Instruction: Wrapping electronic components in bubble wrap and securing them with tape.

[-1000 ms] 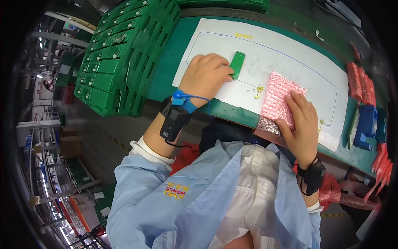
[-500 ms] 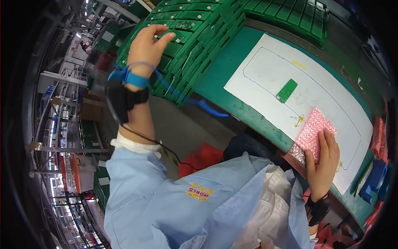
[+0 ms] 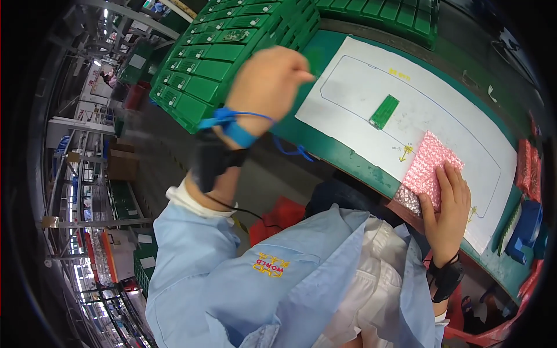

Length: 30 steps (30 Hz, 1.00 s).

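My left hand is in the air between the stacked green trays and the table, its fingers pinched together. A green circuit board, smeared by motion, sticks out beyond the fingertips. Another green circuit board lies on the white sheet, apart from both hands. A pink bubble-wrap bag lies over the sheet's near edge, with silvery bubble wrap at its lower end. On the bag's right side rests my right hand, fingers extended flat and thumb spread.
Stacked green trays with boards in their slots stand at the left; more green trays are at the back. A blue tool-like object and pink packing lie at the table's right. A blue cord hangs from my left wrist.
My left hand has moved right, away from the stacked trays, carrying a green circuit board. My right hand stays on the pink bag. The whole view has shifted slightly.
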Motion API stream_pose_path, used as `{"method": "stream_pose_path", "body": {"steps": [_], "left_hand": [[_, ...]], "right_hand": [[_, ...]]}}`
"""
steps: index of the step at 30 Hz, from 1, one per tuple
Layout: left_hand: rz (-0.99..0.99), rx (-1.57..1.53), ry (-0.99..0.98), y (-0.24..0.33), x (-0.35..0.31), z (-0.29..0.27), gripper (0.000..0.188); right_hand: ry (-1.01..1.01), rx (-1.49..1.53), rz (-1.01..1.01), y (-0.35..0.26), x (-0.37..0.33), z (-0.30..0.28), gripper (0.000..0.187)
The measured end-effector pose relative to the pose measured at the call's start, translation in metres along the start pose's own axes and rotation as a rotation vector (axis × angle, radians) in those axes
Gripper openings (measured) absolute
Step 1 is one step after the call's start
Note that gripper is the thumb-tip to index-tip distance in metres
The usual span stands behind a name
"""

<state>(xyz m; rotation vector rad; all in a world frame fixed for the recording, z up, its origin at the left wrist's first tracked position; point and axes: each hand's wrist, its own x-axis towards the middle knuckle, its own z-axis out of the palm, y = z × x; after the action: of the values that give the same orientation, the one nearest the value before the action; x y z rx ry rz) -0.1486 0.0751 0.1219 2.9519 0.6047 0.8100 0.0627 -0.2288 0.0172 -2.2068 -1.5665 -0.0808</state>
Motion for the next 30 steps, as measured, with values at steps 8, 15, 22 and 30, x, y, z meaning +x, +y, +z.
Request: {"method": "stream_pose_path", "body": {"steps": [8, 15, 22, 30], "left_hand": [[0.222, -0.101, -0.296, 0.017, -0.001, 0.081, 0.008], [-0.076, 0.173, 0.177, -0.077, 0.031, -0.027, 0.022], [-0.338, 0.209, -0.079, -0.124, 0.029, -0.039, 0.030], [-0.180, 0.519, -0.010, -0.125, 0.027, -0.047, 0.030]], "right_hand": [[0.008, 0.041, -0.003, -0.002, 0.002, -0.001, 0.054], [0.002, 0.036, -0.009, 0.000, 0.001, -0.004, 0.053], [-0.003, 0.021, -0.004, 0.000, 0.002, -0.002, 0.052], [0.036, 0.044, 0.008, -0.004, 0.002, -0.001, 0.050]]}}
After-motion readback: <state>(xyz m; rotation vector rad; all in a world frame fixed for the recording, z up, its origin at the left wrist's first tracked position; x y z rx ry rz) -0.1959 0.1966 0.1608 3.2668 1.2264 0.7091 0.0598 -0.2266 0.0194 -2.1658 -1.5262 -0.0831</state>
